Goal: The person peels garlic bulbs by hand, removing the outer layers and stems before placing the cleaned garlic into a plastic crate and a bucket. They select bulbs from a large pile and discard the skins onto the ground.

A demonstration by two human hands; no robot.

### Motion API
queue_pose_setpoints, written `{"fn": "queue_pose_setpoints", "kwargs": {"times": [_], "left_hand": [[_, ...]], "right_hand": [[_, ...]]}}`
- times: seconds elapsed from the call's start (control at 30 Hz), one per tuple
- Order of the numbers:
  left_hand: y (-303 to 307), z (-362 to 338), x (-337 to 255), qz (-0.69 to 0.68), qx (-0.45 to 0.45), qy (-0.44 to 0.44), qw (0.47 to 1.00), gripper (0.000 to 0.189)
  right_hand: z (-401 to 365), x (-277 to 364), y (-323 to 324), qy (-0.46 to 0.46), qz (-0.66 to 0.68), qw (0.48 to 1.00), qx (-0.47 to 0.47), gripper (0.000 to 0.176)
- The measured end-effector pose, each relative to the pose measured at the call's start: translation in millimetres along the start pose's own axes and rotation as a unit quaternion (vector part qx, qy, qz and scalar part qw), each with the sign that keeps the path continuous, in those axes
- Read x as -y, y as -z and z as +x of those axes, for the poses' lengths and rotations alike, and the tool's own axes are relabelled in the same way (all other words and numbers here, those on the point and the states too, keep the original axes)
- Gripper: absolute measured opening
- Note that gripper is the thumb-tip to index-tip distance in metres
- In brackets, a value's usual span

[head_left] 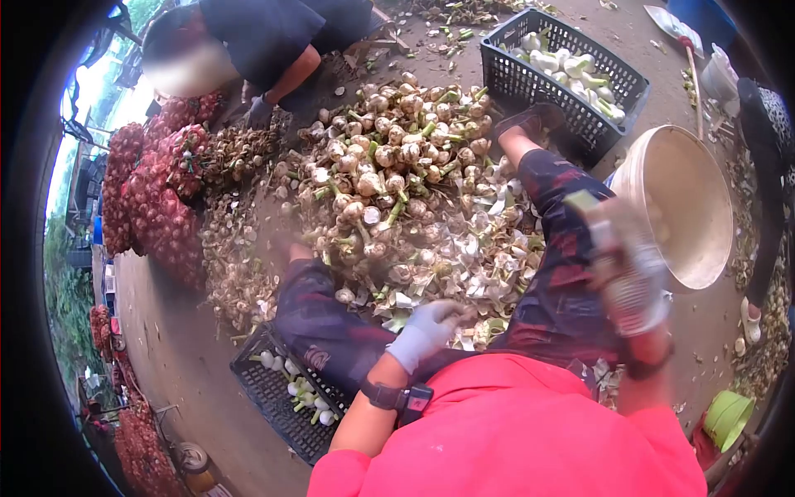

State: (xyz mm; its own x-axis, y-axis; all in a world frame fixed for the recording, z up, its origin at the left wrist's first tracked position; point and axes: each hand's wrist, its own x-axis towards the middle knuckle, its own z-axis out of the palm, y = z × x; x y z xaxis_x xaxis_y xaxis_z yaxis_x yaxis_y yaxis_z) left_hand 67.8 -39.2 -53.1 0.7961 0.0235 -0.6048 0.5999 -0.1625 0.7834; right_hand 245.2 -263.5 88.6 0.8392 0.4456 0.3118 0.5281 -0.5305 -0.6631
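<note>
My left hand, in a pale glove, is over my lap in front of the peeled skins. Its fingers are curled together, and anything between them is hidden. On the right, my gloved right hand is raised above my thigh, smeared by motion. It grips what looks like a garlic bulb with a cut, pale-green stalk. Between my legs lies a big heap of unpeeled garlic with short stalks, and loose white skins nearer me.
A black crate of white bulbs stands beyond my right foot. Another crate of bulbs is by my left thigh. A white bucket leans at right. Red net sacks and a bending co-worker are at left.
</note>
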Motion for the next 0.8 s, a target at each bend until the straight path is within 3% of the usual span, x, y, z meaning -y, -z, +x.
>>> {"fn": "queue_pose_setpoints", "kwargs": {"times": [0.03, 0.07, 0.13, 0.2, 0.23, 0.27, 0.33, 0.37, 0.4, 0.47, 0.5, 0.53, 0.57, 0.6, 0.67, 0.77, 0.8], "left_hand": [[8, 7, 6, 0.162, 0.012, -0.006, 0.987, 0.022], [15, 15, 10, 0.318, 0.026, -0.015, 0.948, 0.023], [20, 47, 24, 0.292, -0.104, 0.018, 0.95, 0.025], [29, 90, 46, 0.226, -0.282, -0.027, 0.932, 0.025], [36, 113, 54, 0.258, -0.31, -0.008, 0.915, 0.026], [44, 135, 58, 0.29, -0.335, 0.009, 0.896, 0.026], [56, 173, 59, 0.369, -0.202, 0.129, 0.898, 0.032], [59, 188, 70, 0.402, -0.123, 0.183, 0.889, 0.034], [60, 203, 79, 0.396, -0.116, 0.183, 0.892, 0.034], [63, 220, 82, 0.413, 0.008, 0.251, 0.876, 0.037], [60, 216, 97, 0.403, -0.075, 0.183, 0.894, 0.043], [62, 206, 94, 0.402, -0.081, 0.181, 0.894, 0.043], [68, 192, 80, 0.3, -0.148, 0.127, 0.934, 0.046], [71, 173, 68, 0.195, -0.208, 0.071, 0.956, 0.05], [71, 120, 23, 0.12, -0.219, -0.052, 0.967, 0.052], [53, 43, -42, 0.082, -0.168, -0.139, 0.972, 0.049], [44, 21, -52, 0.106, -0.168, -0.178, 0.964, 0.049]], "right_hand": [[8, -16, 23, 0.068, -0.184, 0.98, -0.037, 0.036], [17, -30, 43, 0.134, -0.363, 0.919, -0.071, 0.04], [21, -43, 60, 0.105, -0.387, 0.912, -0.086, 0.044], [20, -47, 46, 0.079, -0.406, 0.905, -0.097, 0.048], [14, -43, 25, -0.062, -0.169, 0.976, -0.124, 0.051], [11, -39, 4, -0.202, 0.078, 0.966, -0.144, 0.054], [20, -28, -30, -0.173, 0.032, 0.984, -0.007, 0.053], [30, -29, -47, -0.038, -0.052, 0.997, 0.036, 0.05], [39, -31, -63, 0.101, -0.134, 0.982, 0.082, 0.047], [44, -25, -87, 0.103, -0.079, 0.981, 0.145, 0.044], [40, -25, -99, 0.075, -0.04, 0.984, 0.155, 0.042], [36, -28, -111, 0.051, 0.002, 0.986, 0.16, 0.04], [35, -29, -122, 0.005, 0.055, 0.986, 0.156, 0.035], [35, -20, -120, -0.205, 0.149, 0.937, 0.24, 0.028], [28, -22, -134, -0.329, 0.291, 0.853, 0.283, 0.026], [-4, -20, -154, -0.252, 0.372, 0.832, 0.324, 0.028], [-8, -12, -150, -0.215, 0.316, 0.846, 0.372, 0.026]]}}
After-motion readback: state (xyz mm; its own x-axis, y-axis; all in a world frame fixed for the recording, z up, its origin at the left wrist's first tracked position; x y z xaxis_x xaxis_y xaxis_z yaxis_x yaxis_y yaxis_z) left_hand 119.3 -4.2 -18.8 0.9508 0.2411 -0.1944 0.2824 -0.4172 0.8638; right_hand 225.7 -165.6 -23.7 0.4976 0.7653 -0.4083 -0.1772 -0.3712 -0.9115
